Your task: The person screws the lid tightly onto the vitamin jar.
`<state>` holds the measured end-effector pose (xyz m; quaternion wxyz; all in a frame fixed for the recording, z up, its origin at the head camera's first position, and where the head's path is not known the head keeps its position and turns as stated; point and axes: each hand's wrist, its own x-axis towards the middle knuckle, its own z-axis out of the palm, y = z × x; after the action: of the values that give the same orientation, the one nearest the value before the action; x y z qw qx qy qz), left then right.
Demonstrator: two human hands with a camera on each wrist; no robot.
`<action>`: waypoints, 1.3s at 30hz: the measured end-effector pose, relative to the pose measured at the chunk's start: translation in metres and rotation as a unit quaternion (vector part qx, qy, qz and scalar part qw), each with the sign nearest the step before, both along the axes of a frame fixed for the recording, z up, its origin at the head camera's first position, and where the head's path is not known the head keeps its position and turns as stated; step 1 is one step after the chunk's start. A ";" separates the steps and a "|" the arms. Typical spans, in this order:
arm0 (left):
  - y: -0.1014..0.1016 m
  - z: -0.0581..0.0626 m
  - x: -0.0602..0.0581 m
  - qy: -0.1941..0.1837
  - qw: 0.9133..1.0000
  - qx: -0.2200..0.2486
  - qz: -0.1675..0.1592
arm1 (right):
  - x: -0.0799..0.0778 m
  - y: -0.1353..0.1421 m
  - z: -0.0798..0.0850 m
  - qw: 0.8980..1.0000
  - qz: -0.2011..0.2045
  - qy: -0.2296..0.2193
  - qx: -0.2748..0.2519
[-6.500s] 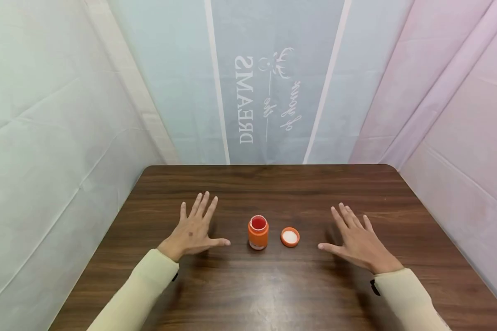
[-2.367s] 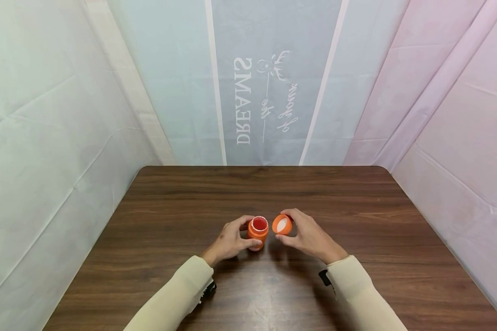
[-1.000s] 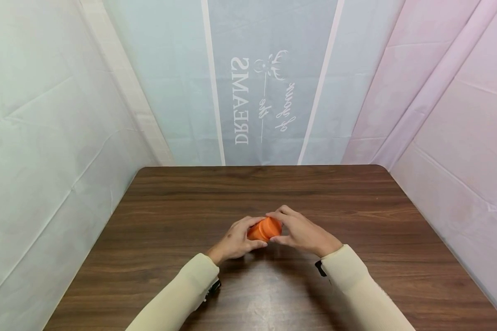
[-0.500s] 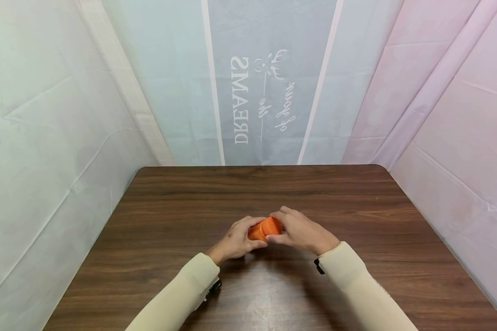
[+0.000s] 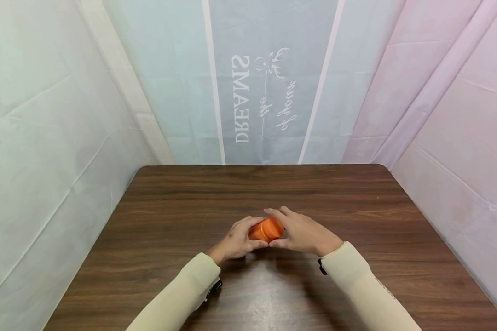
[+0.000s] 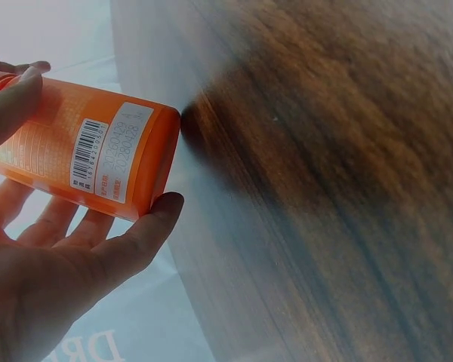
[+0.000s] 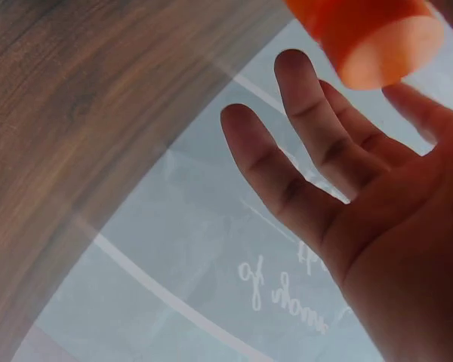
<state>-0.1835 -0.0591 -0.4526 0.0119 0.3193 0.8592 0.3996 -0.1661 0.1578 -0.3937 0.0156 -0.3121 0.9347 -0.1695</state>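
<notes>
An orange bottle (image 5: 257, 233) is tilted in my left hand (image 5: 234, 239), its orange cap (image 5: 272, 228) seated on the mouth and facing right. Thumb and fingers grip the bottle's body; in the left wrist view a white label with a barcode (image 6: 89, 152) shows near its base. My right hand (image 5: 308, 233) is around the cap with its fingers loosely spread. The right wrist view shows gaps between several fingers of that hand and the cap's flat top (image 7: 392, 49); its thumb is hidden there.
Both hands are over a dark brown wooden table (image 5: 182, 193), close to its middle. A pale blue cloth with white lettering (image 5: 242, 99) hangs behind the far edge. White cloth walls (image 5: 45, 138) stand at both sides.
The cap, lying beside the upright bottle at first, was picked up by my right hand and put on the mouth. The bottle was tilted rightward. Just now the right fingers loosened from the cap.
</notes>
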 end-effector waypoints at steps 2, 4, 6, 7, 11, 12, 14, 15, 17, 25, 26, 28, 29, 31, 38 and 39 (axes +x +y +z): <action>0.000 0.000 0.000 0.005 1.000 0.000 -0.002 | 0.001 0.002 0.003 1.000 0.021 0.003 -0.006; 0.000 0.001 0.000 0.012 1.000 0.002 -0.002 | 0.001 0.002 0.004 0.999 0.035 0.013 -0.005; 0.000 0.001 0.000 0.013 1.000 0.003 -0.001 | 0.001 0.002 0.005 0.999 0.041 0.023 -0.002; 0.001 0.002 0.000 0.013 1.000 0.003 -0.001 | 0.001 0.002 0.005 0.999 0.040 0.025 0.002; 0.001 0.001 0.000 0.011 1.000 0.004 0.000 | 0.000 0.001 0.004 0.999 0.028 0.017 0.011; 0.002 0.001 0.000 0.008 1.000 0.004 -0.001 | 0.000 0.001 0.004 1.000 0.023 0.014 0.013; 0.002 0.001 0.000 0.005 1.000 0.005 -0.001 | -0.001 0.000 0.003 1.000 0.013 0.003 0.012; 0.001 0.001 0.000 0.003 1.000 0.006 -0.001 | -0.001 0.000 0.002 1.000 0.007 -0.002 0.010; 0.001 0.001 0.001 0.003 1.000 0.006 -0.002 | -0.001 -0.001 0.001 1.000 -0.006 -0.014 0.003; 0.000 0.002 0.000 0.003 1.000 0.012 -0.006 | -0.002 -0.007 -0.003 0.998 -0.054 0.005 0.008; 0.001 0.002 0.000 0.002 1.000 0.010 -0.005 | -0.001 -0.007 -0.003 0.998 -0.055 0.006 0.010; 0.001 0.002 0.000 0.000 1.000 0.006 -0.005 | 0.000 -0.005 -0.001 0.999 -0.050 0.008 0.014; 0.001 0.002 -0.001 0.000 1.000 0.003 -0.005 | 0.000 -0.004 0.000 0.999 -0.046 0.006 0.014; 0.001 0.002 -0.001 0.000 1.000 0.001 -0.004 | 0.001 -0.002 0.003 0.999 -0.029 0.005 0.019; 0.001 0.001 -0.001 0.002 1.000 0.011 -0.009 | 0.000 0.001 0.008 1.000 0.020 0.001 0.018; 0.001 0.001 -0.001 0.003 1.000 0.009 -0.009 | 0.000 0.001 0.007 1.000 0.016 -0.005 0.016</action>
<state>-0.1842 -0.0578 -0.4518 0.0097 0.3284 0.8526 0.4064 -0.1658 0.1591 -0.3863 0.0277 -0.3259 0.9321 -0.1554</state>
